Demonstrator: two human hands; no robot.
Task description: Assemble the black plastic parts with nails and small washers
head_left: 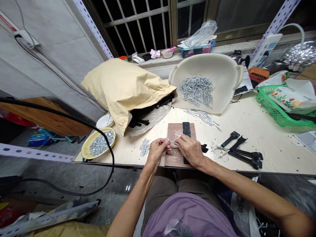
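My left hand and my right hand meet over a brown board at the table's front edge. Both are pinched closed on a thin metal pin held between them. A row of small black plastic pieces lies on the board just beyond my right hand. A little heap of tiny silver parts lies left of my left hand. Long black plastic parts with pins lie to the right.
A cream tray holds a pile of metal pins at the back. A tan sack spills black parts at the left. A yellow dish of silver parts sits on the left corner. A green basket stands right.
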